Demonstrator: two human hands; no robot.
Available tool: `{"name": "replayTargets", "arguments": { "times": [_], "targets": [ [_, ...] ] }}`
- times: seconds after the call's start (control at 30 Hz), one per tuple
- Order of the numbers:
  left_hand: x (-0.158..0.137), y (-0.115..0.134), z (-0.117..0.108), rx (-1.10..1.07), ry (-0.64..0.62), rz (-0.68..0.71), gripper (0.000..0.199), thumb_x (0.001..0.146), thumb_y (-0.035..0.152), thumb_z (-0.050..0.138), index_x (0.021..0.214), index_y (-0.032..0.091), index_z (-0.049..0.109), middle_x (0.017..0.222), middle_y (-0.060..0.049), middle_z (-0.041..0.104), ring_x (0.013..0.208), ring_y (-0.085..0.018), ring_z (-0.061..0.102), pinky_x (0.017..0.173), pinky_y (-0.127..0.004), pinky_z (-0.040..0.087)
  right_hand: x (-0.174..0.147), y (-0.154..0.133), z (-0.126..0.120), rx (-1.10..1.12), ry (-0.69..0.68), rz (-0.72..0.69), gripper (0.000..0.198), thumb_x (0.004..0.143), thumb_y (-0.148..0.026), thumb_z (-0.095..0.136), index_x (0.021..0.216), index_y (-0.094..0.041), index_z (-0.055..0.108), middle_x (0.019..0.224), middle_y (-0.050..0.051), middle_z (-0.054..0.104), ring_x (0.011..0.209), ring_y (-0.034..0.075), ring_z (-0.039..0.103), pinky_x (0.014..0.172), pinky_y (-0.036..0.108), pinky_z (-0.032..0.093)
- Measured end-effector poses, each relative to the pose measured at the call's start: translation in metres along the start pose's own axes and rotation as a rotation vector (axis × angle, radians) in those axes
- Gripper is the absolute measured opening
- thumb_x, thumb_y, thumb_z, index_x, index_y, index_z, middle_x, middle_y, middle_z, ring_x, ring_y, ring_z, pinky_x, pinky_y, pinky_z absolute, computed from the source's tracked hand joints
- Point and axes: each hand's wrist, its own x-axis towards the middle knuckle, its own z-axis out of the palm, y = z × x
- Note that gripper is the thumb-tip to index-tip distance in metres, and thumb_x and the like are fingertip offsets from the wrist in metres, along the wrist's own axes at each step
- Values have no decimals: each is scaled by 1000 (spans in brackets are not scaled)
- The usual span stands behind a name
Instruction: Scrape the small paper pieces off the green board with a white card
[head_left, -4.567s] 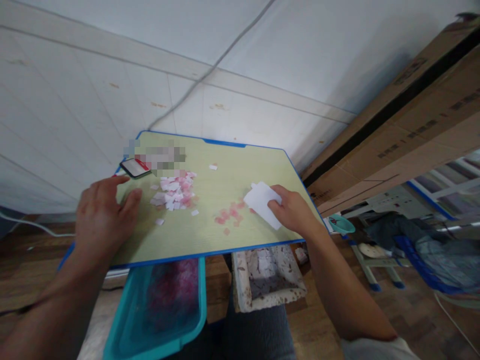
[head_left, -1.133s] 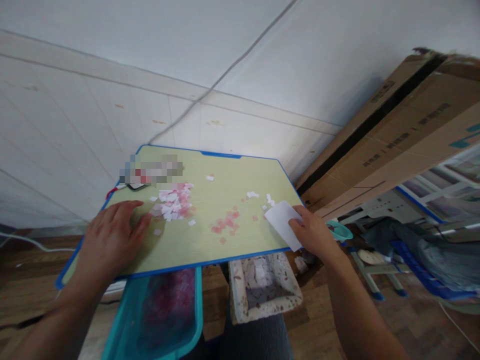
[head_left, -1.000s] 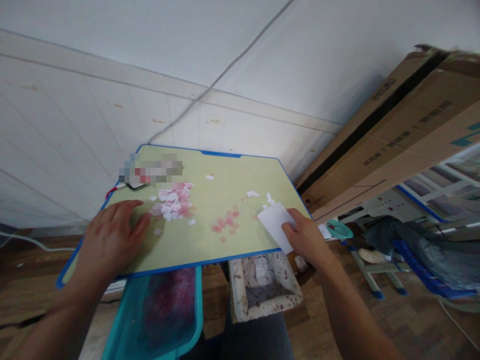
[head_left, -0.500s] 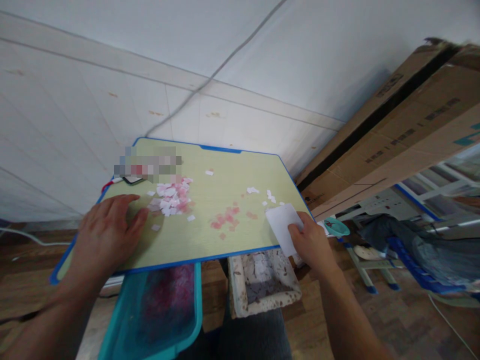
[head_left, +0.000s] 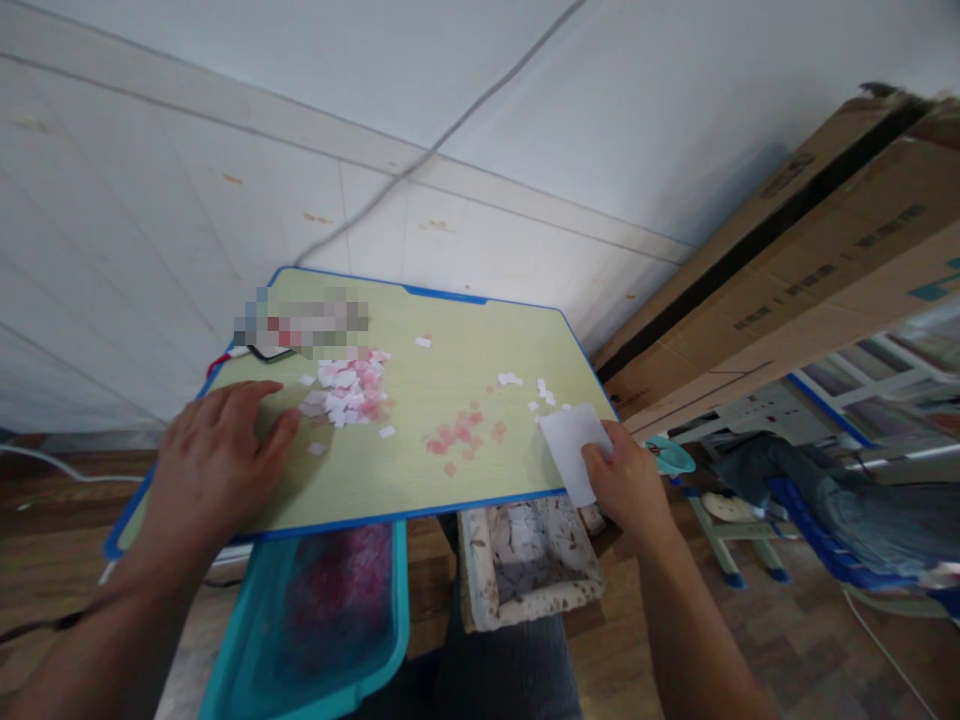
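Observation:
On the left of the yellow-green, blue-edged table, my left hand rests with thumb and fingers apart, holding nothing. Just right of it lies a pile of small white and pink paper pieces. My right hand pinches a white card over the table's right front corner. Beyond the card are several white scraps. Flat pink pieces are scattered around the middle of the tabletop.
A teal tub with reddish contents and a speckled box with white pieces inside stand below the front edge. A large cardboard box leans at the right. A blurred-out item lies at the back left.
The view has shifted slightly. Both hands keep nearly the same places, and the right hand still holds the white card. The paper pieces look unchanged.

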Motion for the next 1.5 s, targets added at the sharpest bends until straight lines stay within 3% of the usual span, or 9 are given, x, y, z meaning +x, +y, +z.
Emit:
{"name": "replayTargets", "arguments": {
  "times": [0.13,0.27,0.47,0.67,0.83,1.07,1.27,1.5],
  "targets": [
    [-1,1,0,-10,6,8,52,103,54,41,135,16,55,133,-17,60,129,-34,53,116,-49,38,-10,-33,4,114,-63,-37,39,90,-28,43,120,-16,65,85,12,74,75,28,66,69,33,43],
    [-1,-1,2,-16,18,13,51,102,53,41,135,16,56,133,-16,60,130,-34,53,116,-50,39,-8,-49,2,288,-159,-146,40,89,-27,46,122,-18,66,94,10,76,82,25,68,73,31,46],
    [0,-3,3,-43,27,11,49,101,51,43,136,19,55,133,-16,60,131,-35,54,117,-51,40,56,-36,8,206,-17,-85,38,90,-30,48,119,-16,68,99,12,76,85,26,68,77,32,47],
    [-2,-3,2,-63,20,-18,47,102,50,42,137,22,54,134,-16,59,133,-36,53,118,-53,39,106,-28,18,44,-64,-98,42,91,-28,49,125,-14,68,112,17,76,97,28,69,87,33,49],
    [-2,-1,3,-42,20,-13,47,102,50,43,137,21,54,134,-15,59,133,-37,53,117,-54,40,106,-17,10,26,-86,-54,39,91,-31,49,120,-16,71,106,14,76,93,27,70,83,33,49],
    [-1,-4,4,-58,18,-12,45,100,48,45,138,24,54,133,-14,60,132,-37,53,115,-57,41,111,-36,18,91,-92,-178,38,90,-27,49,119,-15,70,108,14,77,94,25,69,84,31,49],
    [0,-2,2,-50,18,-18,45,100,48,46,137,23,54,133,-15,59,131,-37,53,114,-57,41,112,-20,12,79,-104,-154,37,91,-28,49,117,-15,71,106,12,76,90,24,69,80,30,49],
    [-1,-2,3,-21,32,-6,49,101,50,45,137,18,56,134,-17,60,130,-36,54,116,-53,41,113,-41,17,77,-121,-227,39,90,-27,51,124,-16,68,116,14,76,104,25,68,89,30,48]
  ]
}}
